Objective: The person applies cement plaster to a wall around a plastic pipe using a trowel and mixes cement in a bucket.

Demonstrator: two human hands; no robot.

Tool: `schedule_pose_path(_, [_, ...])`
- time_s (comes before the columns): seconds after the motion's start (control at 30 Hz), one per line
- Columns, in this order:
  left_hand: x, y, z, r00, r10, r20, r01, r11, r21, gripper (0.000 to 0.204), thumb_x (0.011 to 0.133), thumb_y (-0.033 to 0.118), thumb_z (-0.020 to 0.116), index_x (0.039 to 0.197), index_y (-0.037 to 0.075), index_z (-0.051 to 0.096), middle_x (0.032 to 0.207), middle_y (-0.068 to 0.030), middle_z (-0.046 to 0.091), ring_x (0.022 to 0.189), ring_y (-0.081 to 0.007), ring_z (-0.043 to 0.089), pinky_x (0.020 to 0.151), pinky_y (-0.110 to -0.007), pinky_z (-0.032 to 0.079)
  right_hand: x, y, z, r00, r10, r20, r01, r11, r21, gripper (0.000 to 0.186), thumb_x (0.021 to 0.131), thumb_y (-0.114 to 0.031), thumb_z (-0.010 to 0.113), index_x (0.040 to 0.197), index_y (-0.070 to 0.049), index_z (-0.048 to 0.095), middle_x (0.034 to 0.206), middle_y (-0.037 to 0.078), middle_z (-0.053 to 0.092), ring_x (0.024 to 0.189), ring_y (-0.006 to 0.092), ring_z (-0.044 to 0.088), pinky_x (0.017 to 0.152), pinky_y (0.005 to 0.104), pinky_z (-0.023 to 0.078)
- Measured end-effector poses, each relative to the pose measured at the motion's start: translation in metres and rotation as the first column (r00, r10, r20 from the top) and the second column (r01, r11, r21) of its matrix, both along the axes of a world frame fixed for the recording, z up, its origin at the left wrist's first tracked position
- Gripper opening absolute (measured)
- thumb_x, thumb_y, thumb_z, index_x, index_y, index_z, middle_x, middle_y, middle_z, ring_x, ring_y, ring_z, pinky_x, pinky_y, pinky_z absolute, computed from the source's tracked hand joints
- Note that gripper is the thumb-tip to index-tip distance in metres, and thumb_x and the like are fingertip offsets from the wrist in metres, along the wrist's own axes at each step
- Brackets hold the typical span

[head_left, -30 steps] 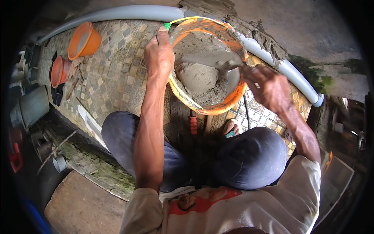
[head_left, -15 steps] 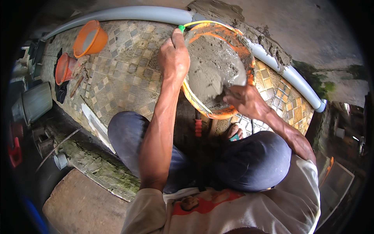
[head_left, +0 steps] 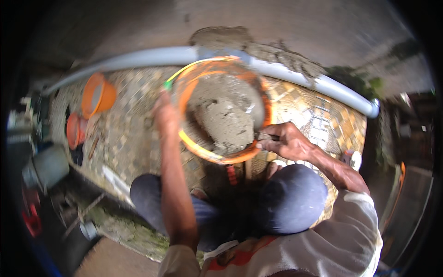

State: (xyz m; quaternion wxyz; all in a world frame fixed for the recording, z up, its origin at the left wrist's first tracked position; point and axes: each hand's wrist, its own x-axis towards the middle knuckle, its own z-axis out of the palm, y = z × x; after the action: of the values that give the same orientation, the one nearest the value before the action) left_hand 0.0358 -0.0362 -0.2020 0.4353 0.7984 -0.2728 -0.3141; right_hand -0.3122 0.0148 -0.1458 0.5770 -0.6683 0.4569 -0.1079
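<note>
Seemingly printed shirt, orange bucket of mortar

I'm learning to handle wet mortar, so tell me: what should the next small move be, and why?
Probably raise the tool handle gently and level: the right hand grips it by the rim of the orange bucket, and its blade is hidden, seemingly under heaped grey mortar. The left hand, blurred, is at the bucket's left side.

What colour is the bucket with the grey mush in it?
The bucket is orange, smeared grey inside; best seen in the head view.
</note>
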Motion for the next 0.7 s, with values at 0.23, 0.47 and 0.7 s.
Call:
schedule_pose_path(0.23, [0.038, 0.001, -0.03, 0.95, -0.037, -0.31, -0.015, 0.986, -0.164, 0.066, 0.109, 0.048, 0.047, 0.142, -0.009, 0.055, 0.13, -0.0192, 0.066, 0.116, -0.0307, 0.065, 0.105, -0.042, 0.048, -0.121, -0.046, 0.037, 0.988, -0.054, -0.146, 0.063, 0.996, 0.058, 0.023, 0.098, -0.024, 0.071, 0.106, -0.004, 0.078, 0.075, 0.007, 0.068, 0.061, 0.0141, 0.062, 0.054, 0.0335, 0.052])
schedule_pose_path(0.47, [0.043, 0.011, -0.044, 0.834, -0.032, -0.552, -0.053, 0.989, -0.137, 0.059, 0.11, 0.047, 0.044, 0.134, -0.004, 0.061, 0.124, -0.0143, 0.07, 0.103, -0.0275, 0.07, 0.096, -0.039, 0.053, -0.305, -0.137, 0.027, 0.92, -0.363, -0.147, 0.391, 0.822, 0.415, 0.031, 0.101, -0.028, 0.069, 0.107, 0.002, 0.073, 0.063, 0.003, 0.06, 0.041, 0.0073, 0.048, 0.035, 0.024, 0.039])
schedule_pose_path(0.7, [0.034, 0.013, -0.029, 0.873, 0.026, -0.488, -0.074, 0.994, -0.08, 0.058, 0.111, 0.045, 0.04, 0.139, -0.003, 0.058, 0.133, -0.0134, 0.065, 0.113, -0.0275, 0.066, 0.101, -0.041, 0.049, -0.337, -0.077, 0.025, 0.843, -0.455, -0.289, 0.398, 0.887, -0.236, 0.029, 0.101, -0.029, 0.07, 0.101, -0.001, 0.065, 0.07, 0.003, 0.061, 0.051, 0.0098, 0.052, 0.048, 0.0282, 0.042])
